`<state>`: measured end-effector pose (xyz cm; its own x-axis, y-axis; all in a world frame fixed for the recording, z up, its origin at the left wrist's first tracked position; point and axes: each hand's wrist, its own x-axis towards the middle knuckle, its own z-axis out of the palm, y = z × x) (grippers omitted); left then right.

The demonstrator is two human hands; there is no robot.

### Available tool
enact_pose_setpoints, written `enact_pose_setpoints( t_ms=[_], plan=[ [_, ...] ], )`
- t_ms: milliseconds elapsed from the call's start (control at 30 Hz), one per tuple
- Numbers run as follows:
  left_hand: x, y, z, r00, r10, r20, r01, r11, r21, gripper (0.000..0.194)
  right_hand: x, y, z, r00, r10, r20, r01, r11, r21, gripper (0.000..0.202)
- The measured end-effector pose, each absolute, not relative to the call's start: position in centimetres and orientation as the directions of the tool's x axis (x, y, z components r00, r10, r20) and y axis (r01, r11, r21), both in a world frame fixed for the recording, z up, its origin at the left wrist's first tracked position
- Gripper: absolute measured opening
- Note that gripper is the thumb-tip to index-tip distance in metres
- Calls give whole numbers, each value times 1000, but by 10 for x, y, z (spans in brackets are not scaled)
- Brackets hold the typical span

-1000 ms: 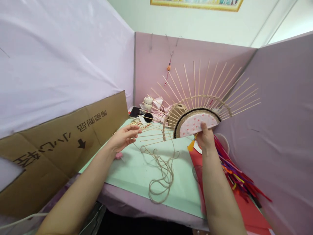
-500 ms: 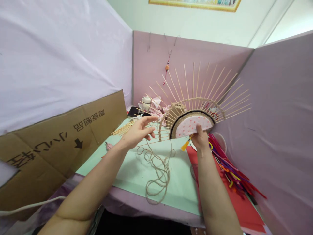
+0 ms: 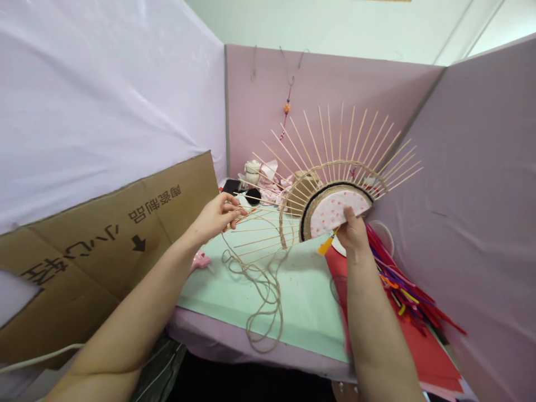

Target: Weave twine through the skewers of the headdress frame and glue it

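Observation:
My right hand (image 3: 353, 228) grips the lower edge of a fan-shaped piece (image 3: 335, 213), thumb on its white half-round centre with pink dots. Black and tan bands border that centre, and thin wooden sticks (image 3: 322, 137) radiate outward from it. A woven twine arc (image 3: 335, 164) crosses the sticks partway along. An orange tassel (image 3: 325, 245) hangs below the piece. My left hand (image 3: 220, 215), fingers curled and closed, is at the tips of the left-hand sticks. Jute twine (image 3: 274, 296) runs up to these fingers from a loose tangle on the green tabletop (image 3: 310, 285).
A cardboard sheet (image 3: 104, 262) stands at the left. Colourful fuzzy stems (image 3: 412, 293) and red sheets (image 3: 427, 357) lie at the right. A pink glue gun (image 3: 200, 260) is below my left hand. A white jar (image 3: 252, 172) and pink cloth (image 3: 272, 190) sit at the back.
My left hand has moved left, away from the woven arc, and its fingers have curled in. The fan-shaped piece, still in my right hand, has shifted and tilted slightly.

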<state>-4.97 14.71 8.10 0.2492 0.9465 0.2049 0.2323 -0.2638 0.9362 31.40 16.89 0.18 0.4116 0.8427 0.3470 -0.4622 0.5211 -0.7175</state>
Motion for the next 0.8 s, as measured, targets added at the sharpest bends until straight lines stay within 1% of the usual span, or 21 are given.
enact_pose_setpoints(
  t_ms=[100,233,400,567,667,800],
  plan=[
    [-54,147,77,280,942,186,247,-258,934,29,319,171,2,422,842,336,-449,516,-729,41],
    [-59,145,74,308,934,178,210,-250,945,34,330,174,7,428,849,310,-435,494,-753,39],
    [-63,142,70,271,946,177,126,-217,968,49,340,173,20,397,875,277,-439,445,-780,38],
    [-67,146,59,291,951,102,122,-143,982,65,342,168,29,382,881,279,-435,438,-787,36],
    [-68,150,49,284,957,49,141,-92,986,62,341,167,29,411,857,310,-415,479,-773,36],
    [-66,152,37,283,959,15,89,-42,995,57,342,168,38,467,812,350,-369,539,-757,33]
  ],
)
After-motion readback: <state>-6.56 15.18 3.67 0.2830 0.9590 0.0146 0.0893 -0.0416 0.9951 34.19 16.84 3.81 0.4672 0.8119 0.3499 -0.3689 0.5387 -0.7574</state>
